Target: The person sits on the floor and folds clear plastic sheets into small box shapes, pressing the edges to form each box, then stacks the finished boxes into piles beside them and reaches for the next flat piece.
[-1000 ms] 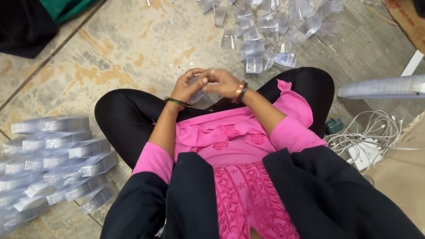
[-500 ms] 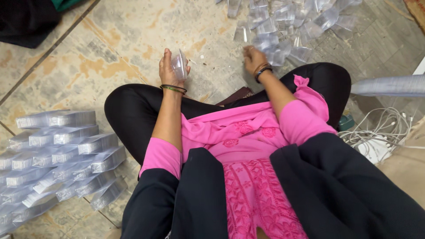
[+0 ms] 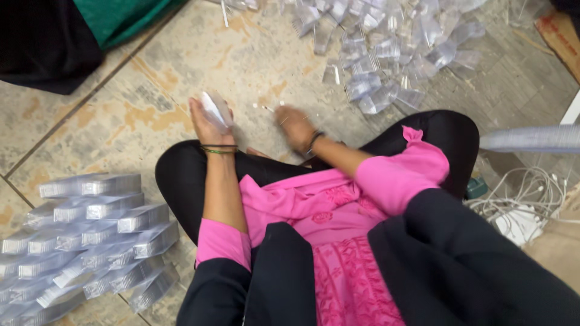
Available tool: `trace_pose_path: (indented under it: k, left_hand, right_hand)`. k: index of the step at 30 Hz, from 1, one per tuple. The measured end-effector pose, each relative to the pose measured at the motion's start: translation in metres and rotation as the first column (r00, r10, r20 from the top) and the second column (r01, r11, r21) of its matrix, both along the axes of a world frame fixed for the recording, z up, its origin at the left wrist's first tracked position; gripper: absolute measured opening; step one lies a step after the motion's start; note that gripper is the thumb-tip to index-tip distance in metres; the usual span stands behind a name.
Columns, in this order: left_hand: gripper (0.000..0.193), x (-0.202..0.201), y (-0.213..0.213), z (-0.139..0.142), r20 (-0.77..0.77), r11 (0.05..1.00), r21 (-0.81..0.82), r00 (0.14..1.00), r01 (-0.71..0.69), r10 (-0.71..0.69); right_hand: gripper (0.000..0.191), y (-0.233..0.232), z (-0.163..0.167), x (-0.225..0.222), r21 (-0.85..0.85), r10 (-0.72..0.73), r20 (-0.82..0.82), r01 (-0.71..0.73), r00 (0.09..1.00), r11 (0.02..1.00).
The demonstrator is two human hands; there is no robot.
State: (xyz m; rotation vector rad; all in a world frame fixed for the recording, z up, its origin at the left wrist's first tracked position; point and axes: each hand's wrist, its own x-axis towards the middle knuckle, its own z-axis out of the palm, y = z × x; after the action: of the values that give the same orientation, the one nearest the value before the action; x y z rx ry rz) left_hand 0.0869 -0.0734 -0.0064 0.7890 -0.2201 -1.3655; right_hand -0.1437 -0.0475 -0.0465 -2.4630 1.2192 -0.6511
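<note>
The left hand (image 3: 208, 124) gripped a small clear folded plastic box (image 3: 216, 110) above the tiled floor (image 3: 151, 102), while the blurred right hand (image 3: 294, 125), grip unclear, hovered near loose clear plastic sleeves (image 3: 386, 54).

It looks like an informal packing workplace, perhaps a home workshop, with the person seated cross-legged on a worn tiled floor (image 3: 121, 115). Folded clear plastic boxes (image 3: 84, 241) are stacked at its left edge, loose clear packets (image 3: 393, 54) heaped toward the far edge, and white cables (image 3: 531, 199) tangled at the right.
</note>
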Motion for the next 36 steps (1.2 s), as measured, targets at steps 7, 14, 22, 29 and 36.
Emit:
trace_pose_path:
  k: [7,14,22,29,36]
  left_hand:
    - [0.039,-0.012,-0.004,-0.008,0.159,0.984,0.161,0.986,-0.070,0.044]
    - [0.036,-0.025,-0.022,-0.021,0.117,0.977,0.202,0.992,-0.063,0.039]
    - [0.041,-0.019,-0.014,-0.028,-0.113,0.974,0.211,0.992,0.084,-0.061]
    - [0.032,-0.042,-0.019,-0.034,0.030,0.960,0.218,0.982,0.174,-0.185]
    - [0.052,-0.063,-0.006,-0.041,0.599,0.824,0.128,0.619,0.551,-0.507]
  right_hand:
    - [0.087,-0.022,0.012,0.047,0.307,0.247,-0.510,-0.094,0.824,0.947]
    - [0.084,-0.050,0.014,0.005,0.081,-0.219,-0.451,0.284,0.865,0.955]
    - [0.064,-0.040,-0.002,0.033,0.092,-0.192,0.026,0.189,0.981,0.978]
    - [0.057,-0.075,0.036,-0.081,-0.349,-0.577,-0.234,0.487,0.782,0.801]
    - [0.015,-0.087,0.061,-0.122,0.016,-0.567,0.038,0.567,0.823,0.823]
